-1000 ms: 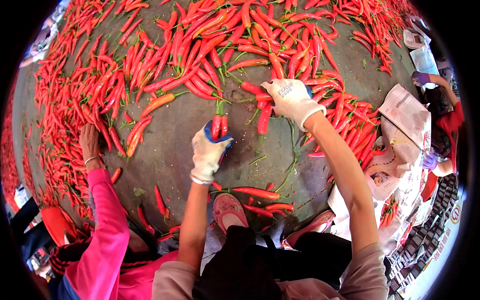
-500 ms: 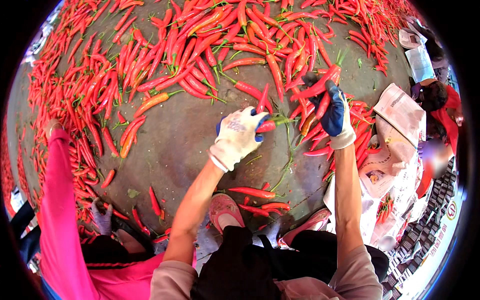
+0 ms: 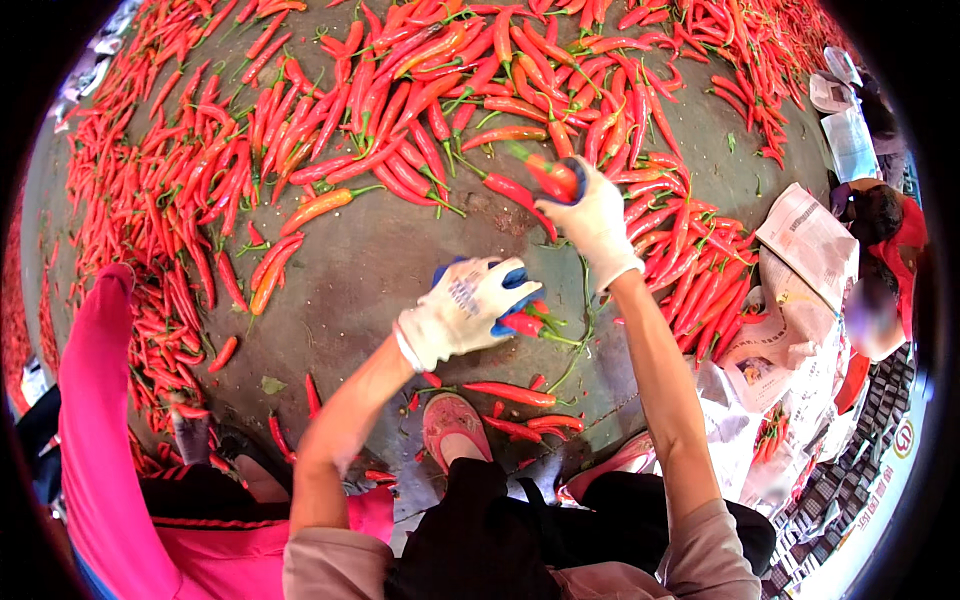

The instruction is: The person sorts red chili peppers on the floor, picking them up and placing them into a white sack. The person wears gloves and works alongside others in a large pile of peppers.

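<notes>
My left hand, in a white glove with blue palm and fingertips, is closed around a few red chili peppers. Their green stems stick out to the right, low over the grey ground. Higher up and further right, my right hand, in the same kind of glove, grips a small bunch of red chili peppers, stems toward the upper left. The fingers of this hand are partly hidden. Just right of it lies a heap of chili peppers with tips and stems roughly lined up.
Loose red chili peppers cover much of the ground ahead and left. A few peppers lie near my pink shoe. Newspaper sheets lie at the right. A co-worker's pink sleeve and gloved hand are at the left.
My right hand has swung left from the right-hand heap with its peppers, which now point upper left. My left hand has shifted slightly down and left, still holding peppers. The co-worker's gloved hand has moved a little.
</notes>
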The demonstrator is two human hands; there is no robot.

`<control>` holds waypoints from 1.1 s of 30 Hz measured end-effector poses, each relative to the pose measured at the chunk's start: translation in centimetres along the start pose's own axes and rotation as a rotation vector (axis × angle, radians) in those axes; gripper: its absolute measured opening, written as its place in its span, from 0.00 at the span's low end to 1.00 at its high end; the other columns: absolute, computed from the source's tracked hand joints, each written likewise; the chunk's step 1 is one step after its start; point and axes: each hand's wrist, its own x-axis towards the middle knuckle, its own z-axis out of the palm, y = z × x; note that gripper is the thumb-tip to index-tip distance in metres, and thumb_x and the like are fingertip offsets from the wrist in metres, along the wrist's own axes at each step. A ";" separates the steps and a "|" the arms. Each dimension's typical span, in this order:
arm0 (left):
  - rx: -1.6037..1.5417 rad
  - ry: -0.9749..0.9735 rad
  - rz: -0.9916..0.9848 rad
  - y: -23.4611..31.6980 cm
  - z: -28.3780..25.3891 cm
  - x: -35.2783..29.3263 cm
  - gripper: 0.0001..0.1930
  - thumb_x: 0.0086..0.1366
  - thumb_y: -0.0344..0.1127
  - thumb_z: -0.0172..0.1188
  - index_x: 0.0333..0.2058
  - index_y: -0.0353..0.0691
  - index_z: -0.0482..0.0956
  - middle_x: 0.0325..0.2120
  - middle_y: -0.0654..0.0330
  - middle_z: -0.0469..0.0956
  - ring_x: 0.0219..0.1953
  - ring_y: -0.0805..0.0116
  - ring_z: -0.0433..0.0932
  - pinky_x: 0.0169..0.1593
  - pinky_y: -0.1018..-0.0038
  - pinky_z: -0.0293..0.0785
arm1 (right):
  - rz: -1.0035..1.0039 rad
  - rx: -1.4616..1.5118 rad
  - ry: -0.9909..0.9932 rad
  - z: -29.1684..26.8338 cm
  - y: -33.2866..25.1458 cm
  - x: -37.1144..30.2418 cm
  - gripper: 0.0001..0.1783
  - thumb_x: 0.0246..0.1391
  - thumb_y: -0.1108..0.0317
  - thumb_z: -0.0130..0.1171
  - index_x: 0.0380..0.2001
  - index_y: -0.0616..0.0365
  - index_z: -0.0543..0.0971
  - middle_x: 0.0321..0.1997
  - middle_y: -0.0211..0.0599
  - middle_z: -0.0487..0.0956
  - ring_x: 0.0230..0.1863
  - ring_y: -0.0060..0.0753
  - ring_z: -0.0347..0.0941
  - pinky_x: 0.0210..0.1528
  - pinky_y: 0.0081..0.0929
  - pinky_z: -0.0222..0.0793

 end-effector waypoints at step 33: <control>-1.564 1.176 -0.648 -6.4 1.1 -4.7 0.13 0.61 0.32 0.56 0.43 0.35 0.73 0.31 0.58 0.76 0.33 0.63 0.77 0.41 0.64 0.77 | 0.030 0.319 -0.050 2.3 -2.0 0.1 0.41 0.32 0.56 0.73 0.51 0.65 0.71 0.41 0.48 0.79 0.45 0.41 0.76 0.50 0.33 0.70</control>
